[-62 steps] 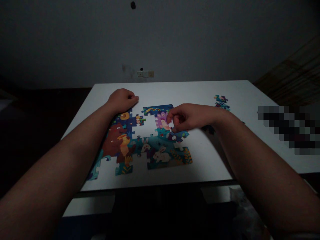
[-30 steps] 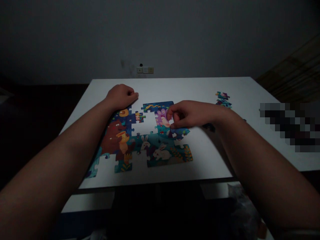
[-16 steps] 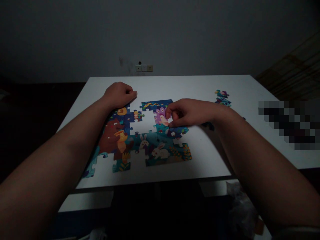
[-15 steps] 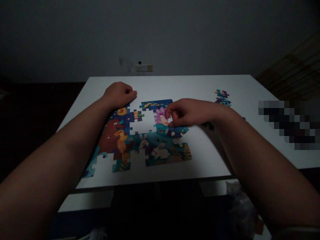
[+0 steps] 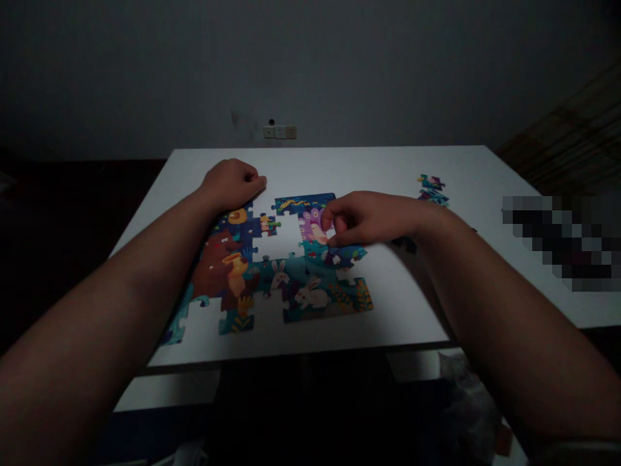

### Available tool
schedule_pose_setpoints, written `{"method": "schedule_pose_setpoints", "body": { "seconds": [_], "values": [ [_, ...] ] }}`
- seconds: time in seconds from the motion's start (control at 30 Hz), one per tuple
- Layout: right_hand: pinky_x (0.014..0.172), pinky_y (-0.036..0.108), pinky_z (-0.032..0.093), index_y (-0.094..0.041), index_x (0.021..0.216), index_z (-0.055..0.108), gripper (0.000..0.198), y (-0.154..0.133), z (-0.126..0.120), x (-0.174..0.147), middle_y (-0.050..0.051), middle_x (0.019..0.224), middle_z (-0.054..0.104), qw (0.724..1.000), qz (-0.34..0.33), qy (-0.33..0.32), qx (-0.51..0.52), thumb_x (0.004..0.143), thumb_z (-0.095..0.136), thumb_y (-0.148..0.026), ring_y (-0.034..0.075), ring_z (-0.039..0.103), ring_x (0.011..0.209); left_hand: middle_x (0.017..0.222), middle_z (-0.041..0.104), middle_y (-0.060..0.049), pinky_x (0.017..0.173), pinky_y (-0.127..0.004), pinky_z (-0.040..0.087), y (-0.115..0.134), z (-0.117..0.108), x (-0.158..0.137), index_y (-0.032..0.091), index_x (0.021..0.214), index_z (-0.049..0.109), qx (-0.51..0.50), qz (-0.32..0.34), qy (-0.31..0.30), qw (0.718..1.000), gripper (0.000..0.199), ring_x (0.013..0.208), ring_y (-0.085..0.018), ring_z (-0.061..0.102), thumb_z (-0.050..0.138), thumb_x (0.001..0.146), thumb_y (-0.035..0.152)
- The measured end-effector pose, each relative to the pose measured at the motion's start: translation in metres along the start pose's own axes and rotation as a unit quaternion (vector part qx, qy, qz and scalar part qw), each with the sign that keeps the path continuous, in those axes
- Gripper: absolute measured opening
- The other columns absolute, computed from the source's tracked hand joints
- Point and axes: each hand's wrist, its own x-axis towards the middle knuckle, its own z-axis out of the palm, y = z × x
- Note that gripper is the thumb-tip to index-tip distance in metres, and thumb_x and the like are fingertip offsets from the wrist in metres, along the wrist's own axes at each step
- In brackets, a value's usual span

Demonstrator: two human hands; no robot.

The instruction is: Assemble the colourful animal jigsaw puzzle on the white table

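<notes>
A partly joined jigsaw puzzle (image 5: 315, 264) lies on the white table, printed with a brown bear, white rabbits and a purple animal; bare table shows through its gaps. My left hand (image 5: 231, 183) rests curled in a loose fist beyond the puzzle's upper left, with nothing visible in it. Over the puzzle's right side, my right hand (image 5: 352, 217) has its fingers bent and its thumb down at a blue-green puzzle piece (image 5: 348, 254). The hand covers part of that piece, so the exact grip is partly hidden.
Loose puzzle pieces (image 5: 431, 194) lie at the table's right, some behind my right forearm. A pixelated dark area (image 5: 563, 243) covers the right edge. Wall sockets (image 5: 280, 132) sit behind the white table (image 5: 388, 162). A clear plastic bag (image 5: 466, 395) is below the front edge.
Both hands keep practically the same positions and the puzzle looks the same. Only a very slight shift of the whole view shows.
</notes>
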Motion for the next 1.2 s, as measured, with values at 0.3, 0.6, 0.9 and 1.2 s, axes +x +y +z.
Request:
{"method": "schedule_pose_setpoints", "body": {
  "seconds": [0.3, 0.6, 0.9, 1.2],
  "values": [
    [0.070, 0.037, 0.040, -0.024, 0.113, 0.077, 0.042, 0.0026, -0.0004, 0.0007, 0.002, 0.085, 0.074, 1.000, -0.001, -0.005, 0.004, 0.090, 0.091, -0.056, 0.023, 0.062, 0.077, 0.077, 0.072, -0.010, 0.094, -0.048, 0.055, -0.0024, 0.0024, 0.0016, 0.023, 0.086, 0.083, -0.004, 0.002, 0.005, 1.000, 0.040, 0.085, -0.031, 0.066, 0.064, 0.101, 0.054],
    [0.070, 0.036, 0.041, -0.024, 0.112, 0.078, 0.041, 0.0031, -0.0011, 0.0010, 0.002, 0.086, 0.074, 1.000, -0.004, -0.007, 0.004, 0.090, 0.092, -0.055, 0.022, 0.062, 0.077, 0.078, 0.072, -0.010, 0.091, -0.049, 0.054, -0.0017, 0.0022, 0.0015, 0.023, 0.083, 0.082, -0.008, 0.001, 0.009, 1.000, 0.038, 0.083, -0.030, 0.066, 0.066, 0.099, 0.053],
    [0.071, 0.037, 0.042, -0.024, 0.111, 0.078, 0.039, 0.0019, -0.0013, 0.0008, 0.002, 0.084, 0.073, 1.000, -0.004, -0.006, -0.002, 0.091, 0.091, -0.054, 0.023, 0.062, 0.078, 0.074, 0.069, -0.010, 0.094, -0.050, 0.055, -0.0021, 0.0028, 0.0024, 0.024, 0.082, 0.083, -0.015, -0.001, 0.008, 1.000, 0.037, 0.083, -0.031, 0.064, 0.066, 0.096, 0.054],
    [0.071, 0.037, 0.041, -0.024, 0.109, 0.076, 0.042, 0.0029, -0.0015, 0.0012, 0.002, 0.085, 0.072, 1.000, -0.007, -0.008, -0.001, 0.090, 0.091, -0.059, 0.023, 0.061, 0.080, 0.072, 0.069, -0.009, 0.095, -0.050, 0.056, -0.0030, 0.0028, 0.0016, 0.024, 0.082, 0.083, -0.022, -0.001, 0.009, 1.000, 0.036, 0.082, -0.031, 0.063, 0.067, 0.093, 0.055]
  ]
}}
